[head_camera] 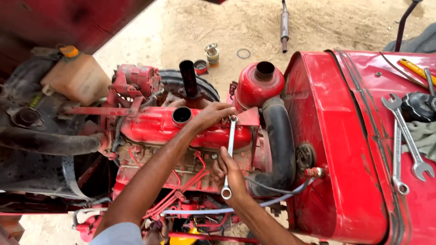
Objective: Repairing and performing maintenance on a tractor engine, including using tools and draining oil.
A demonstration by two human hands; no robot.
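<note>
A red tractor engine point(154, 124) lies open below me. My left hand point(210, 114) rests on top of the red engine cover, fingers by the upper end of a silver combination wrench point(230, 149). My right hand point(229, 170) grips the wrench's lower shaft, its ring end point(226, 194) sticking out below my palm. The wrench stands nearly upright against the engine's side, its top end at a bolt near the red bracket point(247, 118).
A black rubber hose point(277, 140) curves from the red air cleaner point(259, 81). On the red hood point(345, 136) lie two silver wrenches point(408, 145), a black cap point(418, 106) and a rag. A beige tank point(77, 77) sits left. Small parts lie on sand behind.
</note>
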